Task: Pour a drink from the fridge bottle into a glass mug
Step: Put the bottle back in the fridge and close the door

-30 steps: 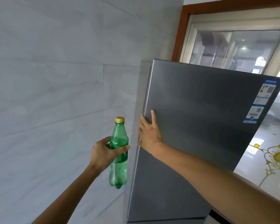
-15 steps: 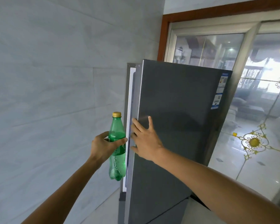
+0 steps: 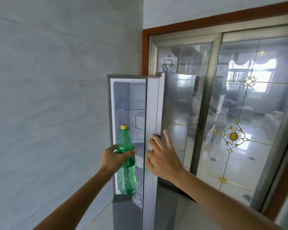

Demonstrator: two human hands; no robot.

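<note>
My left hand (image 3: pixel 112 157) grips a green plastic bottle (image 3: pixel 125 144) with a yellow cap, holding it upright in front of the open fridge (image 3: pixel 129 103). My right hand (image 3: pixel 163 161) has its fingers spread, and the fingertips touch the edge of the grey fridge door (image 3: pixel 152 105). The door stands ajar and is seen almost edge-on. White shelves show inside the fridge. No glass mug is in view.
A pale tiled wall (image 3: pixel 48 97) fills the left side, close to the fridge. Behind the door on the right is a glass sliding door (image 3: pixel 239 122) in a brown wooden frame, with gold ornaments on the glass. A shiny tiled floor shows through it.
The fridge door has swung from nearly shut to wide ajar, uncovering the shelves. My right hand stayed on the door's edge. The bottle stayed upright in my left hand.
</note>
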